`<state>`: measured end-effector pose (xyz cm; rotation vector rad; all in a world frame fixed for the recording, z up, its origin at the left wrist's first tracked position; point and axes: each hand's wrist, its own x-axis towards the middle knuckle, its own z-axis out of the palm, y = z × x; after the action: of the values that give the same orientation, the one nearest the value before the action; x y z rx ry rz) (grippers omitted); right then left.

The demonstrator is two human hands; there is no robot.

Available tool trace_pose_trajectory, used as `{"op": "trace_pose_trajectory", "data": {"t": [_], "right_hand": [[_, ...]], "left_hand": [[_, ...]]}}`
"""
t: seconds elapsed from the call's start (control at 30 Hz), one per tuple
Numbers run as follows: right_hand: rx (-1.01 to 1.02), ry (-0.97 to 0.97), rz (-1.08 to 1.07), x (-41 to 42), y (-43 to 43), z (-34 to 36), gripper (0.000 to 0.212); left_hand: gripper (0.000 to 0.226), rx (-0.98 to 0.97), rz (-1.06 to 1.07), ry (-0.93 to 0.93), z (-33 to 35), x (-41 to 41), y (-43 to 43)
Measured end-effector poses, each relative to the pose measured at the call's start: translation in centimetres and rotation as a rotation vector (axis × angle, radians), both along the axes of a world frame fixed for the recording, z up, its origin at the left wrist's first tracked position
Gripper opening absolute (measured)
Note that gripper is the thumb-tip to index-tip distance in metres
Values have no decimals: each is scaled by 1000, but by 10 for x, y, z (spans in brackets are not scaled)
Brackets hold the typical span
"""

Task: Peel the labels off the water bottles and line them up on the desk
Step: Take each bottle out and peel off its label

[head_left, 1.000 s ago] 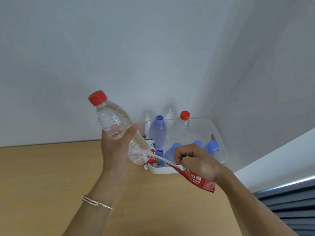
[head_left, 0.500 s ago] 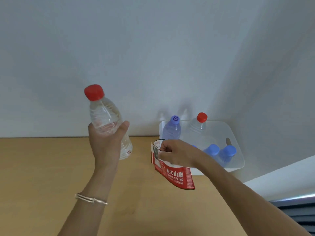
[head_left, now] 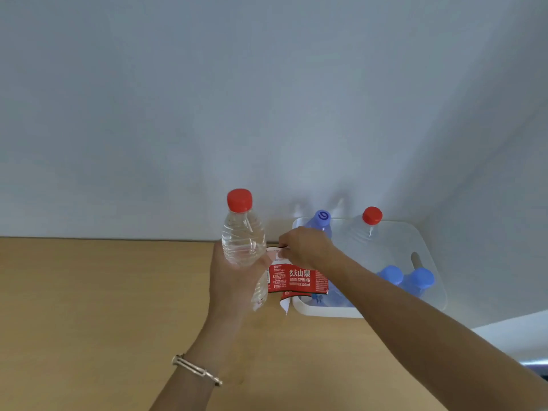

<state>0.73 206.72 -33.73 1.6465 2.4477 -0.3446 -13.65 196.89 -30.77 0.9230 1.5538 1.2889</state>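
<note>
My left hand [head_left: 234, 287] grips a clear water bottle [head_left: 243, 238] with a red cap, held upright above the wooden desk [head_left: 103, 307]; the bottle's body is bare of its label. My right hand [head_left: 305, 246] pinches the top edge of the peeled red label [head_left: 298, 278], which hangs open just right of the bottle, white text facing me. Behind the label a white bin [head_left: 427, 262] holds several more bottles: a blue-capped one [head_left: 321, 221], a red-capped one [head_left: 369, 223], and two blue caps [head_left: 406, 277] lower down.
A white wall rises behind the desk's far edge. The bin sits in the corner at the desk's right end. A pale ledge [head_left: 510, 336] lies to the right, below the bin. A bracelet [head_left: 195, 369] circles my left wrist.
The label came fully off the bottle. My left hand brought the bottle upright and to the right; my right hand lifted the loose label up next to it. The view shifted.
</note>
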Motion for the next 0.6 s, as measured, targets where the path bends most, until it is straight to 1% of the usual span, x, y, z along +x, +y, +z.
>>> {"op": "trace_pose_trajectory", "data": {"t": [0.1,0.2,0.3,0.4,0.47,0.53,0.6], "right_hand": [[191,-69,118,2,-9,-17,23],[311,-40,182,6,-16,-28,21],[441,-37,185,10,-21,-34,30],[558,-34,220,13,-22,-35,23],[534,13,182,14,-23,-31,26],[496,110,128,16,-26,-24,25],[417,305,22,14,-31,-6,17]], "left_hand": [[56,-71,-10,-11,-9,6,0],[49,-113,-2,2,-16,9,-1],[46,-130,-16,27,-22,11,-3],[46,-143,-20,31,-25,11,-4],[47,-145,-32,32,-26,11,-4],[47,-137,-47,43,-26,13,-4],[48,-125,-59,59,-24,15,-3]]}}
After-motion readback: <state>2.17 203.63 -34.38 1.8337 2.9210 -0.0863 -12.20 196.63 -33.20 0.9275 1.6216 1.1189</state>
